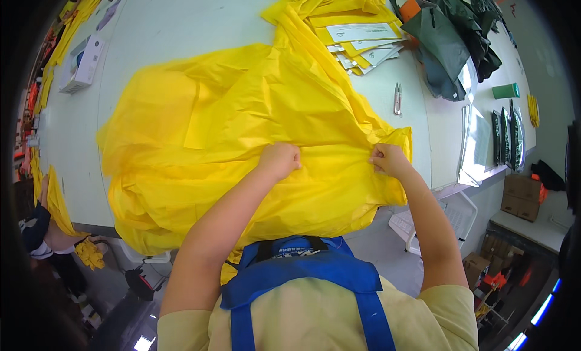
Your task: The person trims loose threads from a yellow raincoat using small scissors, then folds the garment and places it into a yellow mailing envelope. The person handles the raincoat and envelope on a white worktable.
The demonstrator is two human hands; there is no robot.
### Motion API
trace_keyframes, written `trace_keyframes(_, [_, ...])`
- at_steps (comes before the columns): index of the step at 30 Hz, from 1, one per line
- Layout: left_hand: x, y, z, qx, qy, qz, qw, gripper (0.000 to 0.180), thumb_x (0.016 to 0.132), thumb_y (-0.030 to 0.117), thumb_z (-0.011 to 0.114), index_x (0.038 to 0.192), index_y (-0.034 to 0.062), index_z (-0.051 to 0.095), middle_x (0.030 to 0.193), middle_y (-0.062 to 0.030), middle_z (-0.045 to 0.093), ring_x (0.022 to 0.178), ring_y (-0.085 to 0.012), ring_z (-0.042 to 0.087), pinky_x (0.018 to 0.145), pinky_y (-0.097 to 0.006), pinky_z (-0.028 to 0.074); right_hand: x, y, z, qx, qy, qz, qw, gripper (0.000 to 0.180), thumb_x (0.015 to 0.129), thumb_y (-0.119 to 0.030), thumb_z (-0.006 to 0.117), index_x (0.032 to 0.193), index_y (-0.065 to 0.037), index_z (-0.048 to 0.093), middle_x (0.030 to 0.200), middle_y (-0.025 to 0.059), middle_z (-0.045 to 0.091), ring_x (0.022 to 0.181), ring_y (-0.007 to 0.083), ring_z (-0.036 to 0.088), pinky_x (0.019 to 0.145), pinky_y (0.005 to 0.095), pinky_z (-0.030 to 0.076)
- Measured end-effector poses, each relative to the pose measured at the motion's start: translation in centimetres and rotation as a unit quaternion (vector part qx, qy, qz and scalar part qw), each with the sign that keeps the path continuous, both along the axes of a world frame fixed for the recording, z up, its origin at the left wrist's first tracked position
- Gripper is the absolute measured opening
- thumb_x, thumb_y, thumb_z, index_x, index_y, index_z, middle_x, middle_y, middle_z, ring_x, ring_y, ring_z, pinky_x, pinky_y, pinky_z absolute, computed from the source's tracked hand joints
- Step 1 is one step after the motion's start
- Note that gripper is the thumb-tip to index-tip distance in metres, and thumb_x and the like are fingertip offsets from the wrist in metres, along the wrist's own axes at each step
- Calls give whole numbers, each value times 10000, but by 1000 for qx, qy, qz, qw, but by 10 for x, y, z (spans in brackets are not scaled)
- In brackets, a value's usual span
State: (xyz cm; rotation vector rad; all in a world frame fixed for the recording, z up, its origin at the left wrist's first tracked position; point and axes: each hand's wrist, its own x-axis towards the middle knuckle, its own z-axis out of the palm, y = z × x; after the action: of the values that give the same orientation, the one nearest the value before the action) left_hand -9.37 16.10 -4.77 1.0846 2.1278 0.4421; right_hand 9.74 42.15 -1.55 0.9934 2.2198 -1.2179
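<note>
A large yellow garment (230,115) of thin, slightly shiny fabric lies spread and creased over the white table, its near edge drooping over the front. My left hand (279,160) is closed on the cloth near the middle, knuckles up. My right hand (389,159) pinches the same garment farther right, near its right end. Between the two hands the fabric runs in a fairly straight fold. A small pair of thread snips (397,99) lies on the table beyond my right hand, not touched.
Folded yellow pieces with white printed cards (363,33) are stacked at the back. Dark green garments (445,45), a green cylinder (505,91) and dark packets (508,136) lie at right. A white box (83,63) stands far left. Another person (37,224) is at the left edge.
</note>
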Motion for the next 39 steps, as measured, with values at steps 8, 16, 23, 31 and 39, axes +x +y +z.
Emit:
trace_keyframes(8, [-54,-97,42,-131,119,-30,984,170,794,252,618,887,116,654,873,-92,670,874,-288,630,699,-434,466,32,50,5,198,15,86,976,93,743,-116,659,768,-35,621,675,115,627,596,233,615,574,352,492])
trace_keyframes(16, [-35,-164,50,-93,136,34,986,185,815,247,609,899,85,643,864,-122,651,868,-311,607,734,-453,445,-25,-67,-8,245,250,116,929,158,844,-164,619,937,-37,624,931,154,635,869,337,607,764,398,484])
trace_keyframes(23, [-65,-197,49,-96,27,104,990,140,807,191,613,848,63,654,889,-128,647,861,-318,601,727,-386,475,-97,-197,-31,155,219,191,944,114,780,-210,659,868,-141,681,850,38,663,868,276,587,752,429,426])
trace_keyframes(31, [-76,-222,10,45,-39,116,991,122,754,56,680,870,18,674,770,-110,652,729,-270,624,703,-335,497,-111,-192,-18,108,82,218,966,72,780,-237,647,771,-166,655,778,-1,656,869,232,559,778,430,364])
trace_keyframes(39, [-90,-212,12,17,-76,126,989,120,709,67,730,790,26,652,752,-106,650,702,-218,618,651,-320,492,-114,-194,-26,142,60,230,961,101,751,-243,679,786,-151,657,782,0,655,874,238,575,766,429,357])
